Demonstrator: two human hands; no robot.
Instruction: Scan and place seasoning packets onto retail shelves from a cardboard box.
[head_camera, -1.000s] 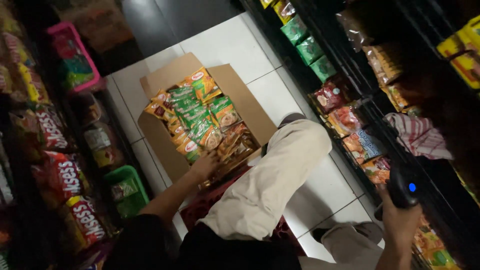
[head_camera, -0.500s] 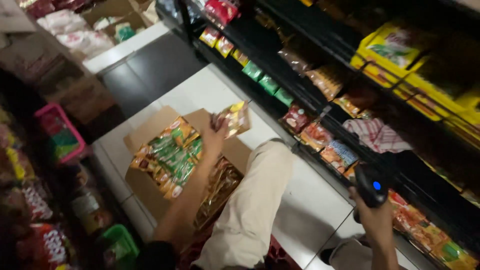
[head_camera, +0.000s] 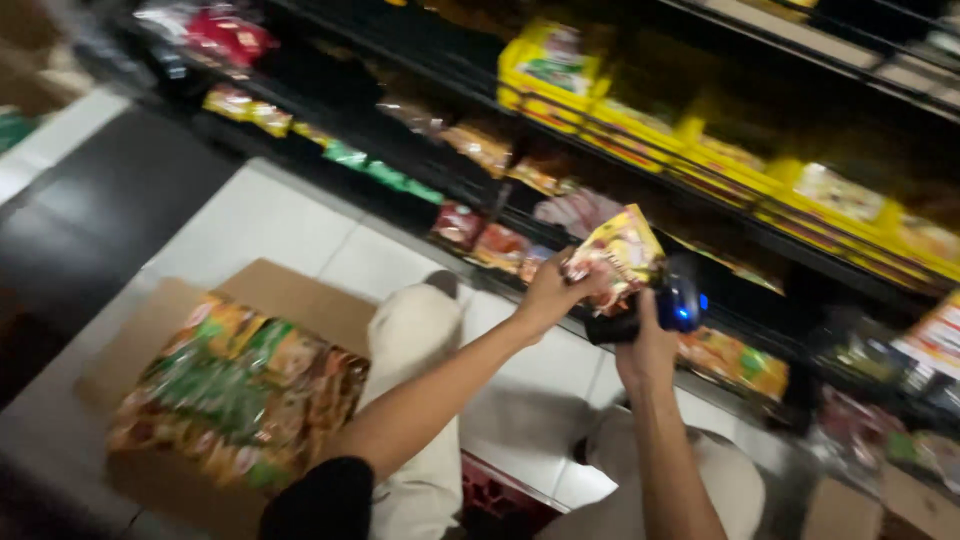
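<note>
Closest to you are your knees in pale trousers (head_camera: 425, 330), bent above a white tiled floor (head_camera: 270, 225). Your right hand (head_camera: 645, 345) is clenched round a black handheld scanner (head_camera: 655, 305), which shows a small blue light on its far end. Your left hand (head_camera: 550, 295) reaches across in front of it and pinches a snack packet (head_camera: 622, 250) by its lower left corner, thumb and fingertips closed on the edge. You hold the packet up in the air, just above and touching or nearly touching the scanner, in front of the lower shelves. It is a flat, glossy pouch, mostly yellow with red and brown printing, tilted so its top leans to the right; the motion blur hides finer detail.

To your left on the floor sits an open cardboard box (head_camera: 290, 295) with its flaps spread out. It is filled with rows of similar packets (head_camera: 235, 385) in orange, green and yellow, packed tightly and lying flat.

Beyond your hands runs a dark shelving unit (head_camera: 800, 250). Its lower shelf holds red and orange bags (head_camera: 495, 245), with small green packets (head_camera: 385, 170) further left. The upper shelves carry rows of yellow boxes (head_camera: 560, 65) and more yellow packs (head_camera: 840, 195) stretching away to the right
</note>
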